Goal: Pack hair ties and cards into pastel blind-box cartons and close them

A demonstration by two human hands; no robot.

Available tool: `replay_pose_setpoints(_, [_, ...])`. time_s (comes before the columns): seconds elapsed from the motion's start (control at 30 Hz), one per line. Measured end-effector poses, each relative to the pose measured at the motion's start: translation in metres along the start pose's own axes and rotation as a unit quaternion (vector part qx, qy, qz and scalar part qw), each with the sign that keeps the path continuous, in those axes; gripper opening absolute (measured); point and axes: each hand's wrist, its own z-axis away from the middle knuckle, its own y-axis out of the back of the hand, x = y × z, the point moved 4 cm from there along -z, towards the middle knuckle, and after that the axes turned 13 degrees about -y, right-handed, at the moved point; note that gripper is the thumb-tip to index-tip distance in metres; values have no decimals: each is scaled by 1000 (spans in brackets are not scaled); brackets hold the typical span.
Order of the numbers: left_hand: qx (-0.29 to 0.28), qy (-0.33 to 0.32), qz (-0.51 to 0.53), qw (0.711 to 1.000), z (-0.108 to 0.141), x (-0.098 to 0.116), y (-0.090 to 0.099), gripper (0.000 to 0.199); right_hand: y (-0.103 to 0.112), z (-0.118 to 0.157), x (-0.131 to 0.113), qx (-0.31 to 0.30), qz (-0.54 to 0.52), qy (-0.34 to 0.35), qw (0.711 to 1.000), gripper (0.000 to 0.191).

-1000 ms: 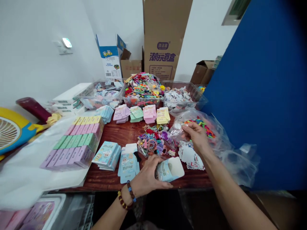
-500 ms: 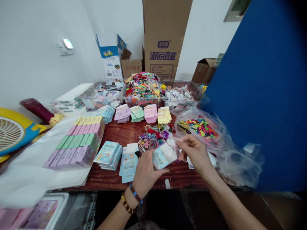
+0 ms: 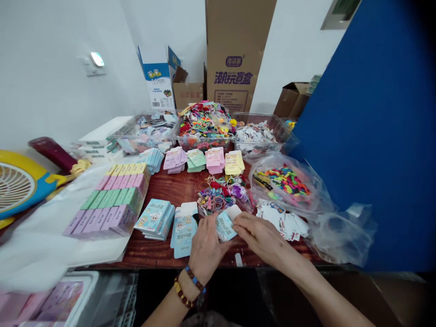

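A small pale-blue printed carton [image 3: 225,227] sits low in the middle of the frame, tilted, slanting from lower left to upper right. A white flap [image 3: 234,211] stands out from its upper end. The left hand [image 3: 206,247] grips the carton's lower left side, and the right hand [image 3: 260,238] presses its fingers against the right side.

Bright even indoor light, small glowing white wall lamp [image 3: 97,59], faint soft shadows, wide-angle bowing along the red-brown wooden table [image 3: 153,256], dark top-right corner over the blue panel [image 3: 374,136]
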Motion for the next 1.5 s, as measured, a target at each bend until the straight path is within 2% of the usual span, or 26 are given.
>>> replay_pose_setpoints(0.07, [2, -1, -17, 1000, 2, -3, -1, 68, 6, 0, 1, -5, -16, 19, 1000, 23])
replay_pose_setpoints(0.1, [8, 10, -20, 1000, 2, -4, 0, 69, 10, 2, 3, 23, -34, 18, 999, 19])
replay_pose_setpoints(0.2, [34, 67, 2, 997, 1, -5, 4, 75, 14, 13, 12, 170, -76, -3, 982, 16])
replay_pose_setpoints(0.23, [38, 84, 20, 996, 0, -3, 5, 75, 10, 19, 14, 207, -79, -6, 975, 16])
replay_pose_setpoints(0.3, [38, 107, 48, 992, -1, 3, 6, 74, -8, 28, 15, 242, -81, 11, 967, 23])
replay_pose_setpoints(0.37, [32, 115, 66, 991, -1, 9, 6, 72, -28, 34, 14, 256, -100, 32, 961, 36])
replay_pose_setpoints(0.43, [21, 101, 102, 989, 2, 13, 6, 74, -41, 35, 14, 265, -140, 25, 954, 38])
replay_pose_setpoints(0.53, [14, 92, 195, 976, 11, 11, 10, 61, -43, 30, 15, 224, -211, -7, 951, 29])
replay_pose_setpoints(0.63, [35, 133, 302, 943, 22, 3, 17, 42, -37, 24, 14, 151, -267, -15, 952, 24])
replay_pose_setpoints(0.73, [47, 148, 359, 920, 27, 1, 22, 41, -34, 24, 17, 121, -307, -44, 943, 23])
replay_pose_setpoints(0.83, [23, 158, 397, 904, 27, 2, 22, 37, -34, 25, 18, 92, -309, -66, 944, 22])
replay_pose_setpoints(0.97, [-11, 174, 502, 847, 26, 3, 24, 27, -29, 26, 12, 73, -259, -10, 963, 20])
replay_pose_setpoints(1.07, [-20, 188, 539, 821, 27, 4, 27, 24, -28, 25, 9, 48, -251, 18, 967, 17])
replay_pose_setpoints(1.2, [1, 206, 543, 814, 30, 7, 29, 27, -30, 22, 8, -2, -302, -23, 953, 26])
replay_pose_setpoints(1.27, [2, 209, 522, 827, 32, 10, 31, 29, -25, 18, 5, -5, -313, -37, 949, 23])
replay_pose_setpoints(1.33, [0, 210, 500, 840, 34, 11, 32, 33, -20, 13, 1, -17, -314, -53, 948, 31])
replay_pose_setpoints(1.5, [-5, 199, 489, 849, 35, 11, 35, 41, -13, 5, -5, -119, -303, -67, 943, 28])
